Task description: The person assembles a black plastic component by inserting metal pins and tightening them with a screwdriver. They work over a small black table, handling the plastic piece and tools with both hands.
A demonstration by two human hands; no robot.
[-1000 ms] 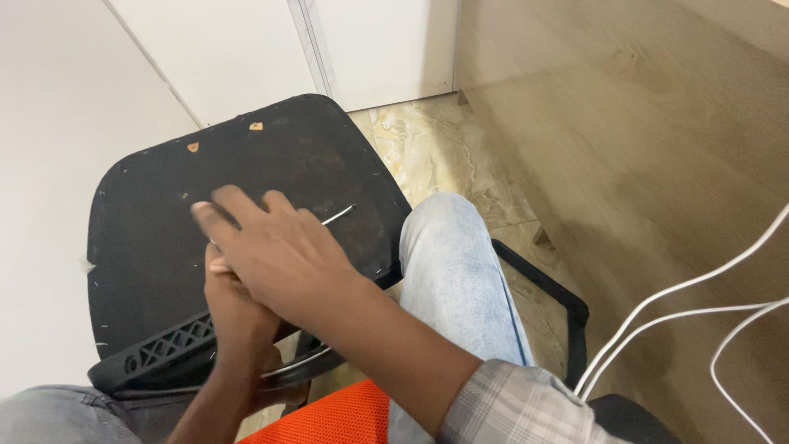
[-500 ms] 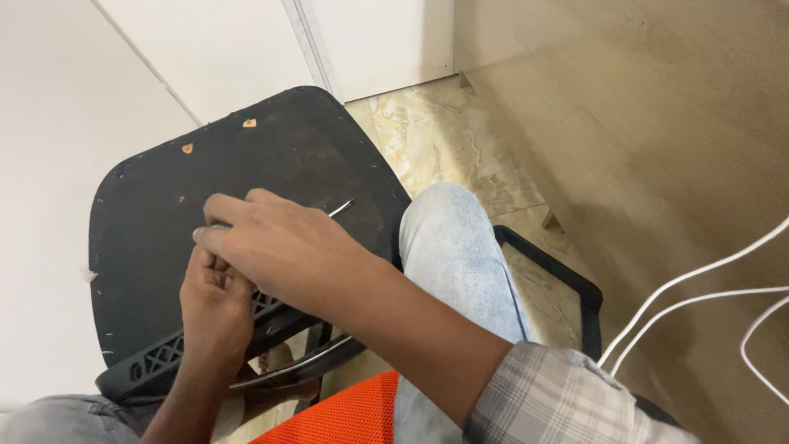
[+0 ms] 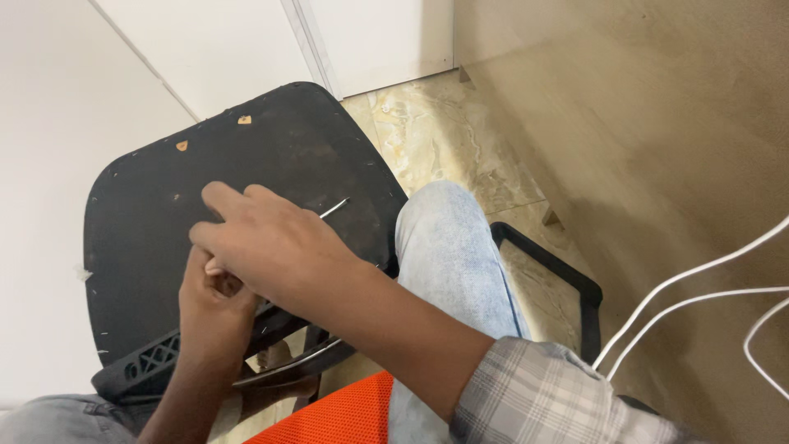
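Note:
A black chair seat panel (image 3: 271, 148) lies tilted in front of me, dotted with staples and two small orange tabs. My right hand (image 3: 267, 242) rests on it palm down with the fingers loosely stretched toward the upper left. From under its far side pokes a thin metal rod (image 3: 334, 207). My left hand (image 3: 207, 306) is curled into a fist just below and partly under the right hand, at the panel's near edge. The rod's near end runs toward that fist. What my right palm covers is hidden.
A black perforated plastic rim (image 3: 156, 355) edges the panel near me. My knee in light jeans (image 3: 452, 263) is to the right, with an orange chair mesh (image 3: 345, 411) below. A wooden desk side (image 3: 657, 148), white cables (image 3: 690, 296) and white wall panels (image 3: 49, 123) surround the marble floor (image 3: 444, 140).
My left fist has slid out from beneath the right hand toward the panel's near edge. The right hand's fingers shifted slightly over the panel, and the view tilted a little.

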